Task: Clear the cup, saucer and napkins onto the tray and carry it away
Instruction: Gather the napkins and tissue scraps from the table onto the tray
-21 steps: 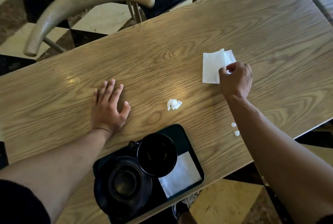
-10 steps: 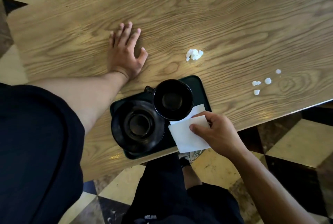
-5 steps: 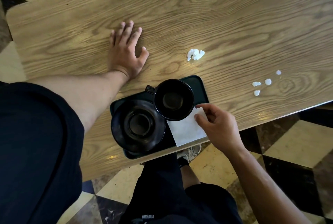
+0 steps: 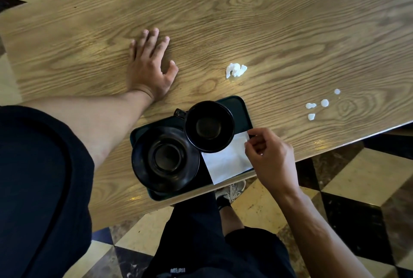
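Tray point(image 4: 242, 104) is seen at the near edge of the wooden table point(image 4: 268, 20), its near rim level with or slightly past that edge. On it are carried the black saucer point(image 4: 143, 166) and, beside and partly over the saucer, the black cup point(image 4: 209, 125), upright and apparently empty. A flat white napkin point(image 4: 225, 161) is laid on the tray's right part, one corner projecting beyond the near rim.

The right hand point(image 4: 270, 157) is held over the napkin's right edge, fingers curled, thumb and forefinger close together at the paper's far corner — whether the paper is pinched or merely touched cannot be told. The left hand point(image 4: 149, 65) is pressed flat on the table, fingers straight and spread, holding nothing.

Not yet cleared: a crumpled napkin point(image 4: 235, 70) just beyond the tray, and four small white scraps point(image 4: 317, 105) well to the right, near the table edge.

Risks are judged as follows. The cup's footing is unclear; if it rests on the saucer's rim, it may tip or slide when the tray is lifted. The loose napkin may slip off — nothing weighs it down. The tray may be knocked off the edge by a careless reach. The small scraps may be overlooked or brushed to the floor.
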A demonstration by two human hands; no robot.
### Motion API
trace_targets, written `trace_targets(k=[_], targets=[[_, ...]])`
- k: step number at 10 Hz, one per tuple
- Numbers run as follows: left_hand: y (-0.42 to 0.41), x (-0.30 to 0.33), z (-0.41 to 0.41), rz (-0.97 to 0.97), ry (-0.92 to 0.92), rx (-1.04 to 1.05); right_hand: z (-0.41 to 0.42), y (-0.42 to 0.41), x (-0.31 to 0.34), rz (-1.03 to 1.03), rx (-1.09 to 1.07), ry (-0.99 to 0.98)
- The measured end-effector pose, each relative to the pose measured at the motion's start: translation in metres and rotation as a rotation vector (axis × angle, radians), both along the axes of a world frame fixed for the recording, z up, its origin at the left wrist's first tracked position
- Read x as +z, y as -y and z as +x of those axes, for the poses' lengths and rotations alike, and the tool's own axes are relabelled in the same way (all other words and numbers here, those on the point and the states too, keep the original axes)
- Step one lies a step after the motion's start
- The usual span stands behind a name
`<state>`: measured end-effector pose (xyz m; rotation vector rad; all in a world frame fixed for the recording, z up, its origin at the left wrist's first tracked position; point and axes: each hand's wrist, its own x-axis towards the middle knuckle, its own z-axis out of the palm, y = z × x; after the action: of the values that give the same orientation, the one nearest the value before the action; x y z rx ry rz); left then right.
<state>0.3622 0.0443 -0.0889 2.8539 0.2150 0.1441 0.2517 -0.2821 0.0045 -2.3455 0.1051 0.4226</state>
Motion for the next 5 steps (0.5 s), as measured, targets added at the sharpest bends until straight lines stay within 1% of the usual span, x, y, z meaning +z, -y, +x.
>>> trace_targets(k=[2, 5], targets=[[-0.0003, 0.0004, 0.0001, 0.009, -0.001, 0.001, 0.0055, 0.0023, 0.0018, 0.005, -0.038, -0.017], [-0.0004, -0.0004, 0.0004, 0.012, 0.018, 0.002, 0.0082, 0.0057, -0.003, -0.036, 0.011, 0.028]])
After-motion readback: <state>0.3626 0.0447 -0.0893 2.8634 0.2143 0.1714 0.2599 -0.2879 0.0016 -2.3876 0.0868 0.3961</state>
